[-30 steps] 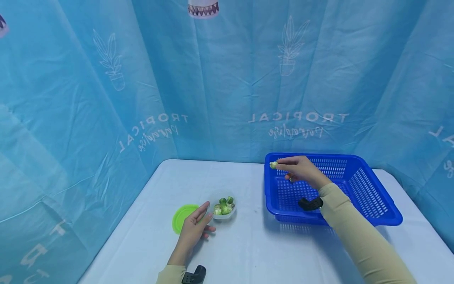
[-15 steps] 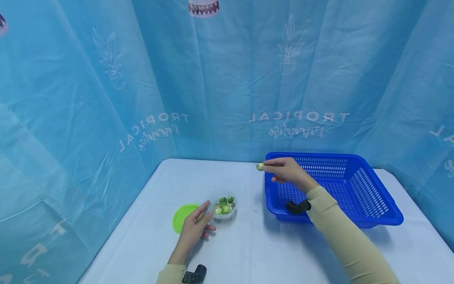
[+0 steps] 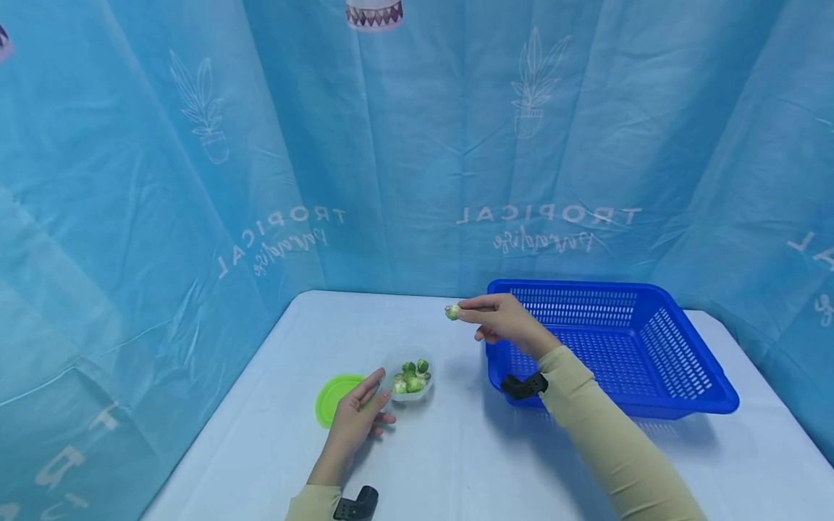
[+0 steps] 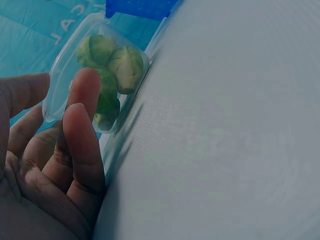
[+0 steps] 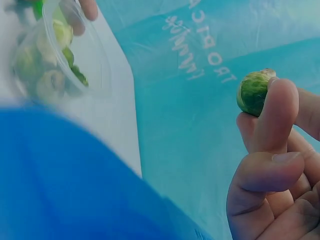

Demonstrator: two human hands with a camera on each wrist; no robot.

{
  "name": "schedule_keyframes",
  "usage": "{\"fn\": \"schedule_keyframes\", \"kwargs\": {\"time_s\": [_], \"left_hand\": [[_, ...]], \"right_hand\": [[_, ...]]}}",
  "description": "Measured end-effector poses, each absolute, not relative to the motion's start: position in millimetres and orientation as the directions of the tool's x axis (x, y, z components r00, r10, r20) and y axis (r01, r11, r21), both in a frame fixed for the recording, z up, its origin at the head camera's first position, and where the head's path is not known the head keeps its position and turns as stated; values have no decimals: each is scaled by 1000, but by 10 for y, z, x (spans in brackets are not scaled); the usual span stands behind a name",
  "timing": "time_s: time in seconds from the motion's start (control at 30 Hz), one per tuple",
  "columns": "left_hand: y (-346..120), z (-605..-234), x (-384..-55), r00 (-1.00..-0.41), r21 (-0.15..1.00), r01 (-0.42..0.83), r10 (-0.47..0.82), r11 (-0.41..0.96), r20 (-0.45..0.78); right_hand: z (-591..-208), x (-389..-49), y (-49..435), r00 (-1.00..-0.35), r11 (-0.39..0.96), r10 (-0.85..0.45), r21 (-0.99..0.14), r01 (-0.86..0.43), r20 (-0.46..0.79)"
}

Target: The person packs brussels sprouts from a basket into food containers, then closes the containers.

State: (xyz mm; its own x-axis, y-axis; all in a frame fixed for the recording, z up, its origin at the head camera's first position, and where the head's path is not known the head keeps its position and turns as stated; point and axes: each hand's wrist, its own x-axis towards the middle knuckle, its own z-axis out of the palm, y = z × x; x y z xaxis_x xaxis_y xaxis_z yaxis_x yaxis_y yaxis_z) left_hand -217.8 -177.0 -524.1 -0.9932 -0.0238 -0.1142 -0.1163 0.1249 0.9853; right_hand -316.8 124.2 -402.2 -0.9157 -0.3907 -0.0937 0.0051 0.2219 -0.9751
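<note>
My right hand (image 3: 508,322) pinches one Brussels sprout (image 5: 255,92) between thumb and fingertips, raised just left of the basket's near-left side. The sprout is green with a pale cut end. On the left, my left hand (image 3: 352,423) holds the rim of a small clear plastic container (image 5: 100,70), thumb and forefinger at its left edge, the other fingers loosely bent below. Several Brussels sprouts (image 4: 125,70) lie inside the container, which stands on the white table. Part of its left wall is hidden by my fingers in the left wrist view.
A large blue plastic basket (image 3: 693,394) with slotted walls stands on the right of the table, partly behind my right forearm. The round green lid (image 3: 334,398) lies left of the container, partly under my left hand. A blue printed curtain (image 3: 417,159) surrounds the table.
My right hand has moved left from over the basket, carrying the pinched sprout out past the basket's left rim. My left hand and the container have stayed in place.
</note>
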Motion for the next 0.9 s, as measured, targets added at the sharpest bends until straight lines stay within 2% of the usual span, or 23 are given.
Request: {"fn": "schedule_keyframes", "kwargs": {"time_s": [0.37,0.9], "left_hand": [[-1768,-5246,-2168,-993,987,-120,-25,110,-117],[-1752,-5234,-2167,-992,985,-127,-28,114,-124]], "right_hand": [[-4058,-3088,1000,-898,174,-429,-984,28,-101],[-4173,-3004,606,-869,205,-486,-979,-5,-97]]}}
